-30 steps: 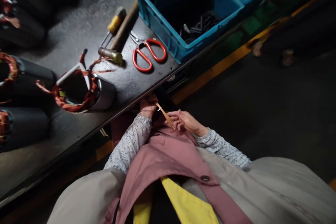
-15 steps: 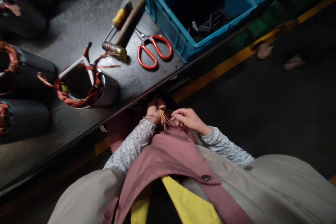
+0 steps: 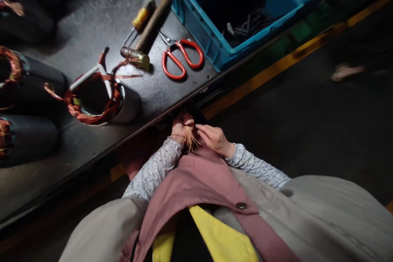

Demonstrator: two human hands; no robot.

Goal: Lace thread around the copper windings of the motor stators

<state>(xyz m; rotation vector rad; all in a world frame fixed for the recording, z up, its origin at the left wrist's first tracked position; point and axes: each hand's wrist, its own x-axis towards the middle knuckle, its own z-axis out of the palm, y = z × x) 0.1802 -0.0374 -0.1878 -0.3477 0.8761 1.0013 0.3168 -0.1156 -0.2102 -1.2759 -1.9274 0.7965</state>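
Left hand (image 3: 182, 127) curled tight; right hand (image 3: 215, 137) just beside, half-curled; forearms (image 3: 156, 167) angled inward.

You have dim light here: the floor (image 3: 276, 127) drops nearly to black, and shadow fills much of the bin (image 3: 202, 32). Light from above lays a soft sheen across your table (image 3: 153, 98), with small glints on the scissors (image 3: 172, 44). Your left hand (image 3: 181, 127) and right hand (image 3: 215, 137) read clearly enough, though the wires (image 3: 190, 139) look soft. The upper-left corner is murky, the foot (image 3: 344, 73) smeared, and your clothing (image 3: 331, 208) bulges toward the lower corners.
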